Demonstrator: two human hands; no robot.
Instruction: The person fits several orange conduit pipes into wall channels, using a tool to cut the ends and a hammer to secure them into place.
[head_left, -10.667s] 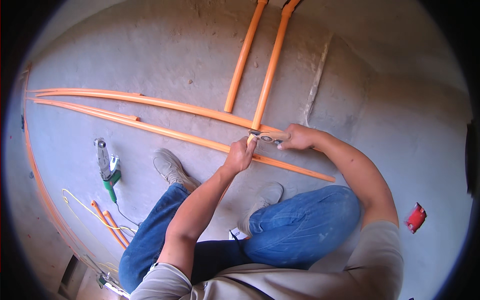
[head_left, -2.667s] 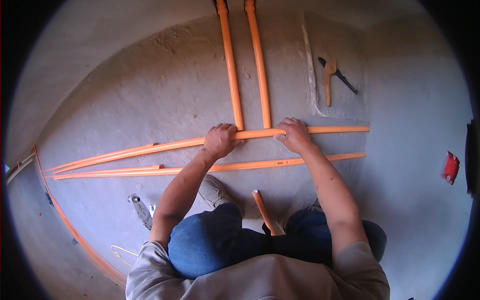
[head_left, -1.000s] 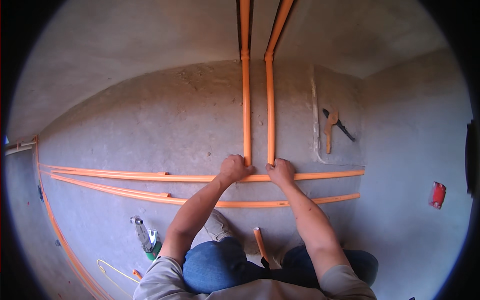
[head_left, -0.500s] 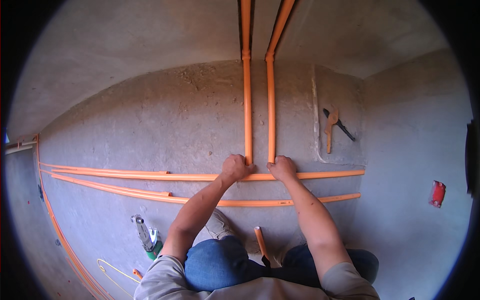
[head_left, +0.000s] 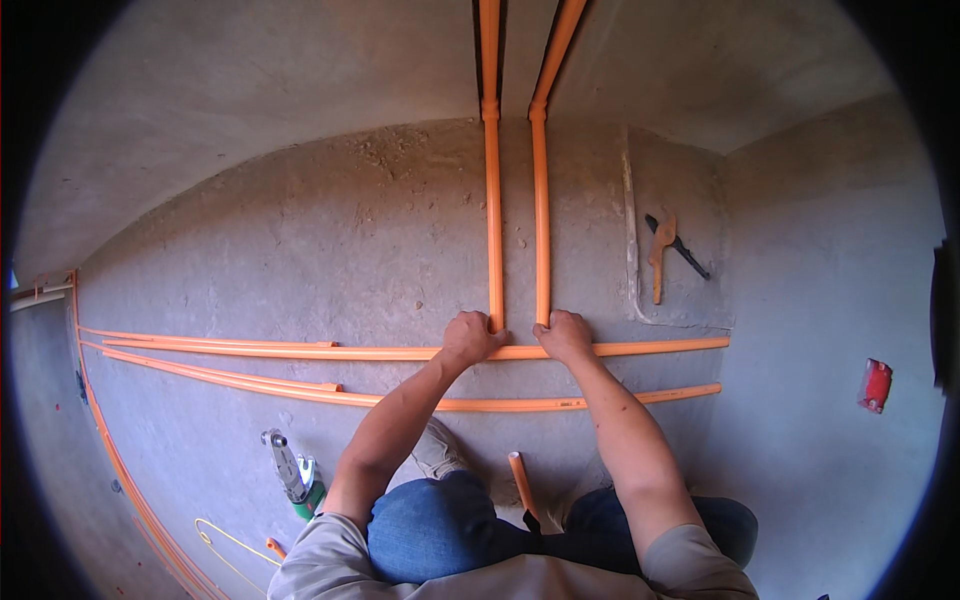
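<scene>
Grip: bare left hand [head_left: 472, 338] and bare right hand [head_left: 566, 336], set apart, each closed over the same long, straight, orange plastic pipe [head_left: 660, 347]; how tightly, I cannot tell.
Place: on the grey concrete floor [head_left: 300, 250], in front of the person.
Long axis: left to right across the body, right end pointing at the bare grey right-hand wall [head_left: 800, 250], left end far off to the left.
Crossing pair: left orange upright-looking pipe [head_left: 494, 220] and right orange upright-looking pipe [head_left: 542, 220], pointing away toward the far wall [head_left: 250, 100], roughly square to the held pipe; near ends at the hands, contact with it partly hidden.
Nearer line: second long orange pipe [head_left: 500, 406], nearly parallel, closer to the knees.
Right corner: orange-and-black hand cutter [head_left: 664, 240], lying splayed.
Lower left: grey-headed, green-bodied power tool [head_left: 290, 475].
</scene>
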